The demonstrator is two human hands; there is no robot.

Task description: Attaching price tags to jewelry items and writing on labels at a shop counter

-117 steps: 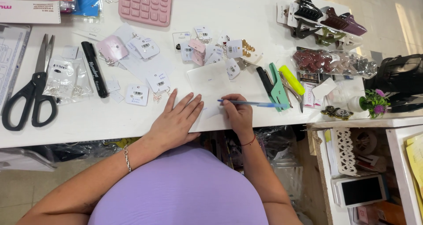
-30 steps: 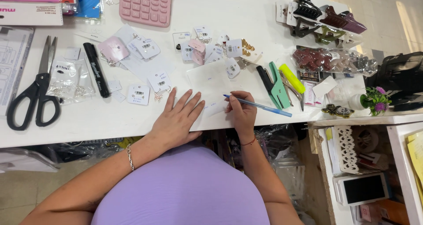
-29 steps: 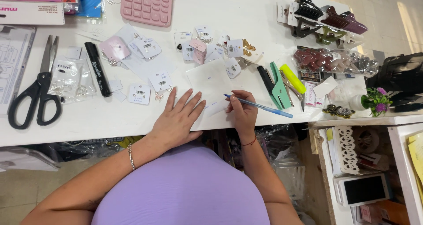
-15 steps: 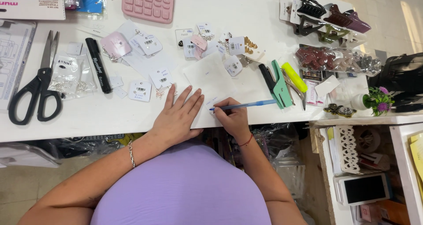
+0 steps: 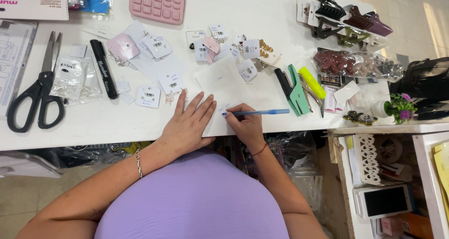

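I'm looking at a white sheet of paper [image 5: 223,87] lying flat near the front edge of the white table [image 5: 262,5], and that's where both hands are working. My right hand [image 5: 245,124] is closed around a blue pen [image 5: 256,112], fingers pinched near the tip, the pen lying almost level with its tip touching the paper's lower edge and its tail pointing right. My left hand [image 5: 187,126] is open, palm down, fingers spread, pressing on the table and the paper's left lower corner. A thin bracelet [image 5: 138,163] sits on that wrist.

Just right of the pen: a green hole punch [image 5: 297,90] and a yellow highlighter [image 5: 312,82], side by side. Above the paper, small carded earrings [image 5: 210,45] are scattered. Further left, a black marker [image 5: 104,68], then black scissors [image 5: 37,91] well apart near the table's left end. A pink calculator [image 5: 158,3] sits at the far edge, hair claw clips [image 5: 348,19] top right.
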